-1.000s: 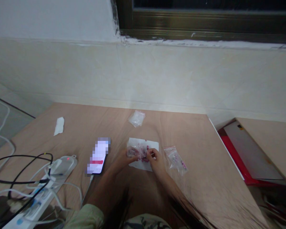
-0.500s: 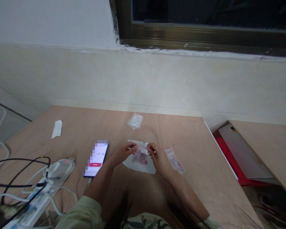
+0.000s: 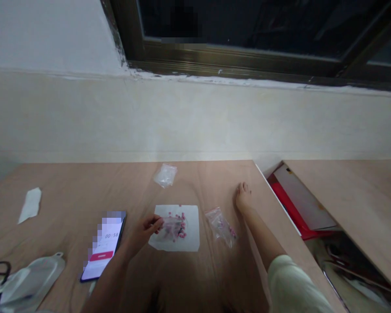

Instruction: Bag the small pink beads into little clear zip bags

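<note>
My left hand (image 3: pixel 152 225) pinches a clear plastic bag (image 3: pixel 171 228) by its left end, above a white sheet of paper (image 3: pixel 192 243). Small pink beads (image 3: pixel 182 226) are gathered at the middle of the sheet, some seen through or beside the bag. My right hand (image 3: pixel 243 198) is stretched far out to the right, low over the table close to its right edge. Its fingers are bent together, and anything in them is hidden. Between the sheet and my right forearm lies a second clear zip bag (image 3: pixel 220 226) with pink beads in its lower corner.
A third clear bag (image 3: pixel 166 175) lies behind the paper. To the left are a phone (image 3: pixel 106 248) showing a timer, a white paper scrap (image 3: pixel 30 205) and a white power strip (image 3: pixel 35 276) with cables. Past the table's right edge is an opening with a red item (image 3: pixel 289 208).
My right hand has let go of the bag over the paper and moved away to the right. My left hand still holds that bag. The view has shifted to the right.
</note>
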Motion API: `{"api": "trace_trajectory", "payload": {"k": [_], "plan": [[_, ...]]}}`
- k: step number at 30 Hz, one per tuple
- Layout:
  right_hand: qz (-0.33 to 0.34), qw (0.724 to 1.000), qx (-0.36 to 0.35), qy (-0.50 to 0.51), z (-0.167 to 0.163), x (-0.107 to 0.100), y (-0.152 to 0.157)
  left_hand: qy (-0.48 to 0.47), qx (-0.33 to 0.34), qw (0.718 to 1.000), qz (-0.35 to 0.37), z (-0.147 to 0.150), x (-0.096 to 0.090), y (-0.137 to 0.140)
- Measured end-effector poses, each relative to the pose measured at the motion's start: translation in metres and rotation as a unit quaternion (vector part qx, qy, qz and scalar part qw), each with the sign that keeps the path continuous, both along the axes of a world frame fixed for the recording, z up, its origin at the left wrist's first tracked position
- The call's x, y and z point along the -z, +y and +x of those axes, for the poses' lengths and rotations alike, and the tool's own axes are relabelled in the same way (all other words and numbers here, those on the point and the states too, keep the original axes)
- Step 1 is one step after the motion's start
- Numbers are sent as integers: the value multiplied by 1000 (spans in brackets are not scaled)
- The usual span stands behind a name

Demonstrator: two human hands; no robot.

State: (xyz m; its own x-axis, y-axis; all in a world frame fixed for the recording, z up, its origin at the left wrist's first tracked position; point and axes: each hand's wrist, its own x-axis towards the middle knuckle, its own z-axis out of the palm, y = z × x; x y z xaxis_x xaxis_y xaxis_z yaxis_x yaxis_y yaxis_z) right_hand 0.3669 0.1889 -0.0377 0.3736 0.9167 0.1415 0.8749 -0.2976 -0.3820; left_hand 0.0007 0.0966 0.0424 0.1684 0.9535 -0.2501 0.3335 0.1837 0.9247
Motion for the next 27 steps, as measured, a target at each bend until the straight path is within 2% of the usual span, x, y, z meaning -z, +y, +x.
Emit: {"api": "trace_trajectory", "payload": {"k": [3, 6, 10, 14, 17, 21, 24, 27], "plan": [[1, 999, -26, -21, 1, 17, -1, -7, -27, 1000, -3, 2, 2, 3], [5, 998, -40, -45, -7, 21, -12, 0, -37, 999, -7, 3, 1, 6], [18, 995, -58, -82, -5, 10, -22, 1, -31, 1000, -2, 4, -1, 10], [55, 998, -28, -31, -11, -10, -28, 9, -47, 999, 1, 2, -6, 10], [90, 993, -26, 77, -41, -28, -41, 16, -68, 998, 5, 0, -9, 6], [49, 961, -136, 237, -107, -38, -70, 13, -78, 997, 3, -3, -7, -1], [13, 951, -181, 248, -149, -32, -89, 4, -73, 997, 3, -4, -5, -8], [-18, 959, -196, 202, -170, -22, -99, -9, -75, 997, 4, -3, -7, -13]]}}
